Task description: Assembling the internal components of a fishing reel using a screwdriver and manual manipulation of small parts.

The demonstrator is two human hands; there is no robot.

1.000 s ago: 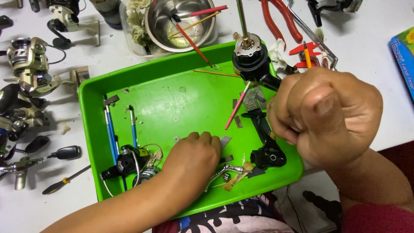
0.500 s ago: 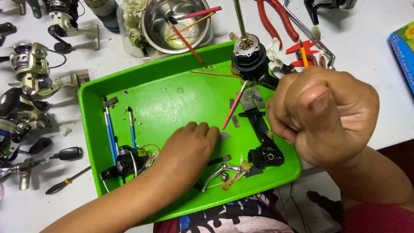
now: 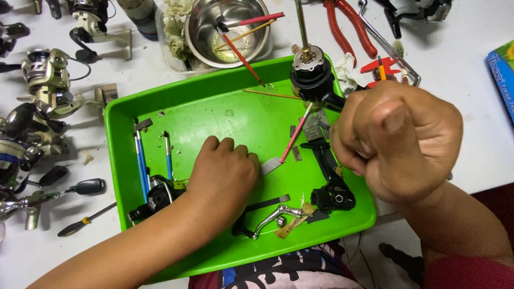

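Note:
My left hand [image 3: 225,171] lies palm down on the floor of a green plastic tray [image 3: 225,120], fingers bent, hiding whatever is under it. Beside it lie a small grey metal strip [image 3: 270,166], a silver crank handle [image 3: 273,217] and a black reel part [image 3: 160,195]. My right hand [image 3: 399,139] is a raised fist at the tray's right edge; its fingers close around the stem of a black reel body [image 3: 312,80] with a metal shaft pointing up. Below that fist a black reel frame [image 3: 332,190] lies in the tray. A thin red stick [image 3: 295,136] leans between them.
Two blue-handled tools [image 3: 140,160] lie at the tray's left. Behind the tray stand a steel bowl [image 3: 206,24] with red sticks and red-handled pliers [image 3: 348,27]. Several fishing reels [image 3: 48,80] and a black screwdriver [image 3: 85,219] crowd the white table at left. A blue box [image 3: 502,75] sits far right.
My left hand has slid away from me toward the tray's middle, uncovering the silver crank handle. My right fist and the reel body have stayed nearly still.

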